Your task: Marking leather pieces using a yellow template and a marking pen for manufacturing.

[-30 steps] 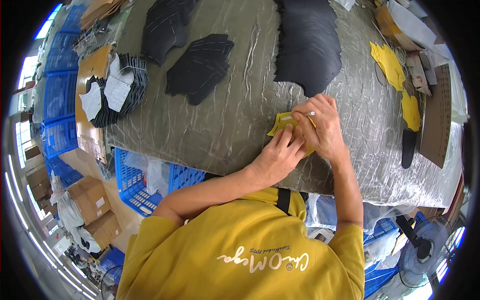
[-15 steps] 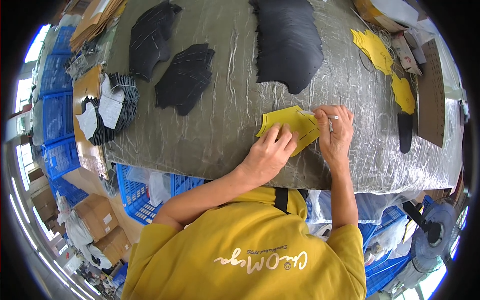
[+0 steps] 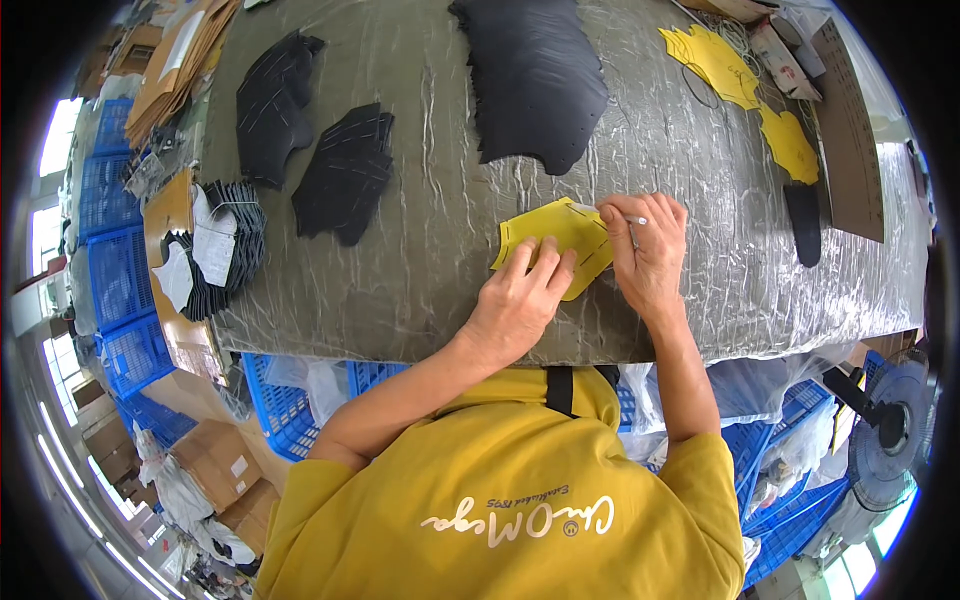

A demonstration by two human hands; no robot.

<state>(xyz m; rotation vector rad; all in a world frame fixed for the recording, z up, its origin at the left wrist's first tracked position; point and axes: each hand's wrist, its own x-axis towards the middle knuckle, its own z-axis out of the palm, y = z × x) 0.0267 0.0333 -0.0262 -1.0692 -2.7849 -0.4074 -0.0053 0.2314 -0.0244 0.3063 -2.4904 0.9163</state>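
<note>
A yellow template [image 3: 585, 228] with thin slots along its edges lies on the table near its front edge. My left hand [image 3: 512, 308] presses it down from the left, fingertips spread on its surface. In my right hand [image 3: 652, 258] is a slim white pen [image 3: 634, 219], its tip down near the far corner of the template, by a slot. What lies under the template is hidden. Beyond it lies a long overlapping stack of black cut pieces [image 3: 540, 95]. To the left are two fanned piles of black pieces with light dashed marks, one nearer [image 3: 345, 170] and one farther [image 3: 272, 110].
More yellow templates [image 3: 715, 65] and a black strip [image 3: 803, 222] lie at the right beside an upright cardboard panel [image 3: 848, 135]. A tied bundle of dark pieces [image 3: 240, 235] sits at the left edge. Blue crates [image 3: 280, 400] and a fan [image 3: 895, 425] stand below the table edge.
The view has turned slightly, so the table's things appear shifted. My left hand stays on the template; the pen remains at its far corner, with my right hand tilted a little differently.
</note>
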